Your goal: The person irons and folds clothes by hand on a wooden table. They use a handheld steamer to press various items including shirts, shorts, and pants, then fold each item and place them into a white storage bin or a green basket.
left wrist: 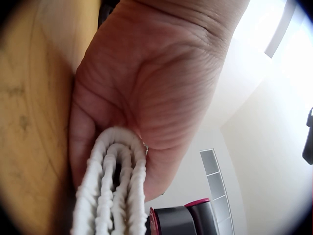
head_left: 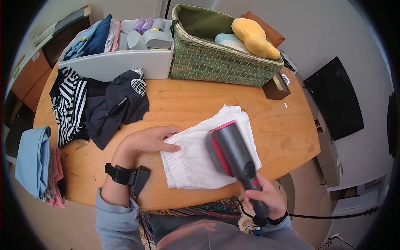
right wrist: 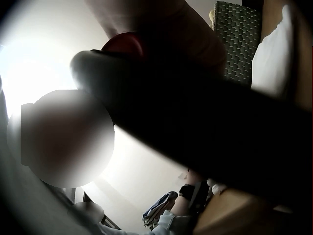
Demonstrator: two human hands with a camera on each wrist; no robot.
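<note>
A folded pair of white pants (head_left: 196, 146) with a gathered elastic waistband lies on the wooden table in front of me. My left hand (head_left: 152, 139) holds its left edge. In the left wrist view the folded layers of the waistband (left wrist: 115, 161) sit between the thumb and fingers of the left hand (left wrist: 151, 88). My right hand (head_left: 268, 196) grips the handle of a dark grey handheld garment steamer (head_left: 233, 146) with a pink-red trim. The steamer head is tilted and overlaps the pants in the head view. Its dark handle (right wrist: 195, 112) fills much of the right wrist view.
Dark and striped clothes (head_left: 110, 102) lie at the left, with folded blue and pink clothes (head_left: 35, 162) at the table's left edge. A white bin (head_left: 121, 64) and a green woven basket (head_left: 225, 64) stand behind. The steamer's black cord (head_left: 329, 216) trails right.
</note>
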